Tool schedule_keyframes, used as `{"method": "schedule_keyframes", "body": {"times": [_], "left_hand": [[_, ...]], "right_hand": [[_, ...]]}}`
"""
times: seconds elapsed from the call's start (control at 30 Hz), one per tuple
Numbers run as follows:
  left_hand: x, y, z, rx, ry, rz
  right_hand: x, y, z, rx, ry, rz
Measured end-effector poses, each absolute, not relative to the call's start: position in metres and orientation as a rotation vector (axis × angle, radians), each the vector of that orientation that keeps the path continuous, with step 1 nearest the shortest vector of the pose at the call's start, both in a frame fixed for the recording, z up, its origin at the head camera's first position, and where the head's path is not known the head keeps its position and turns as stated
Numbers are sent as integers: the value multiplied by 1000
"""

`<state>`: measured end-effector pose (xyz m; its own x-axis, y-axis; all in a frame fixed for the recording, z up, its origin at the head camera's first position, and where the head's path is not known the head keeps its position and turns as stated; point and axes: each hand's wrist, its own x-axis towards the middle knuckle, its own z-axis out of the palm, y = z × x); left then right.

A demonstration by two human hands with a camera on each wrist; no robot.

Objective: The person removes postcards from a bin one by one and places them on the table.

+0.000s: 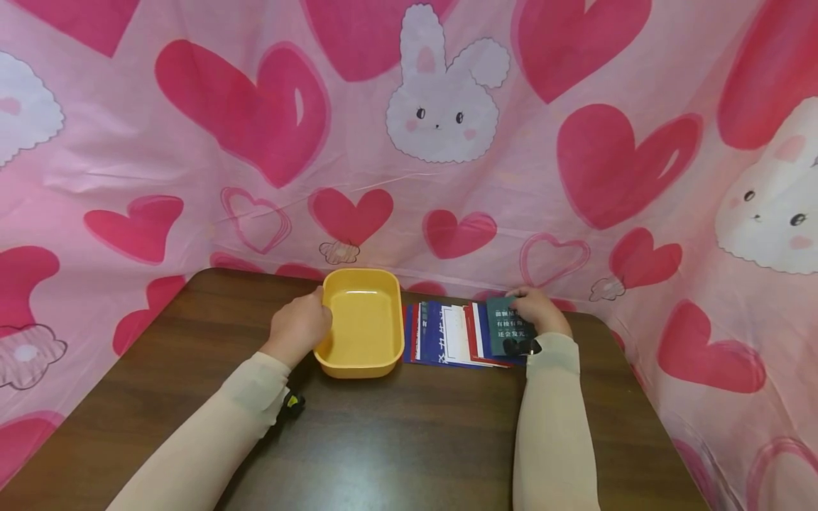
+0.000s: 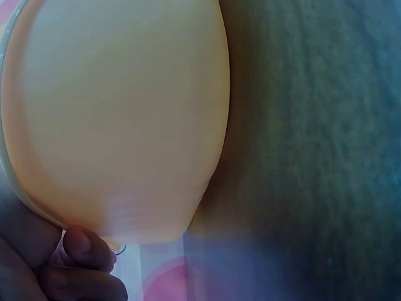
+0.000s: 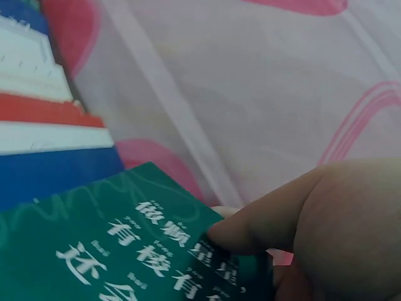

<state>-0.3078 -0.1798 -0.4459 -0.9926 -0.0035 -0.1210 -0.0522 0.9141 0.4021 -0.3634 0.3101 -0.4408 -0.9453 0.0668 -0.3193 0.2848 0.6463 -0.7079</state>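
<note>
A yellow plastic basin [image 1: 363, 323] stands on the table, and nothing shows inside it. My left hand [image 1: 299, 328] grips its left rim; in the left wrist view the curled fingers [image 2: 84, 285] meet the rim of the pale-looking basin wall [image 2: 119, 125]. To the right of the basin lies an overlapping row of blue, red and white cards [image 1: 441, 333]. At the row's right end my right hand [image 1: 540, 310] pinches a dark green card [image 3: 94, 232] with white Chinese characters. One digit presses on the card's printed face near its edge; what lies beneath is mostly hidden.
The brown wooden table [image 1: 396, 440] extends toward me in front of the basin and cards. A pink cloth [image 1: 358, 156] with hearts and rabbits hangs along the back and sides, close behind the basin and cards.
</note>
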Motion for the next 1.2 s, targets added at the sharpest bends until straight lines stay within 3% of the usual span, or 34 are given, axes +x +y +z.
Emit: {"method": "schedule_keyframes", "body": {"times": [0.67,1.2], "left_hand": [[-305,-181,-443,10,3004,649],[-299,-185,-435,-34,3100,685]], "right_hand": [[-365,305,-457,289,2784,-878],[-371,305,-459,376,2813,-889]]}}
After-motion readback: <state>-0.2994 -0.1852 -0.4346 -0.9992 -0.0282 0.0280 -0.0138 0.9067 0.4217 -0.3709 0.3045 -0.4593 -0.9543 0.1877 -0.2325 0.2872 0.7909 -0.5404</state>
